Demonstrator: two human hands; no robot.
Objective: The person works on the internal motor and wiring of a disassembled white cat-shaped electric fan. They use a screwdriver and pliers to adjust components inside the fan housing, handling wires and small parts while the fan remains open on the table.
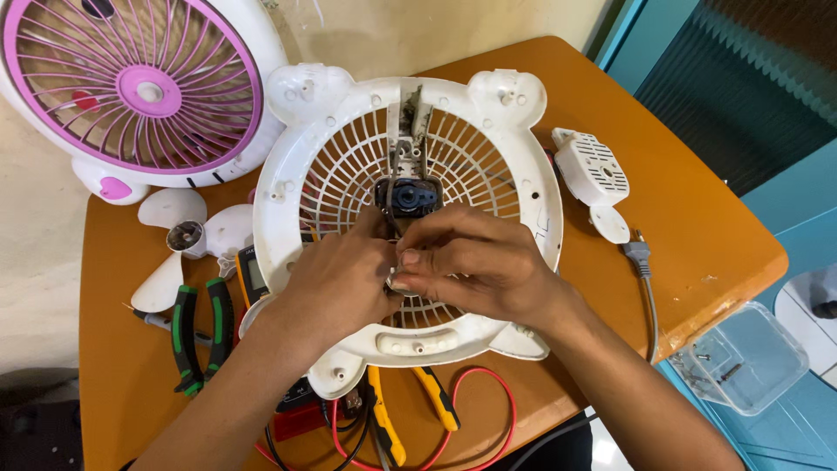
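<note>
The white fan housing (410, 218) lies flat on the orange table (697, 235), its round grille facing up, and in its centre sits a small dark motor (407, 197) with thin wires going up along the middle rib. Just below this motor the two hands meet over the grille. The right hand (475, 266) has its fingers bent and pressed together, and the thumb and first fingers pinch a small pale part (399, 283) at the fingertips; what exactly this part is I cannot tell. The left hand (336, 288) is curled against it from the other side, its fingers closed near the same spot and touching the right fingertips. Around the housing there are a white fan blade (187, 240) and green-handled pliers (199, 336) to the left, yellow-handled pliers (410, 410) and a red cable (488, 436) near the front edge, and a white motor cover (593, 170) to the right. A pink and white fan front (144, 87) stands behind.
</note>
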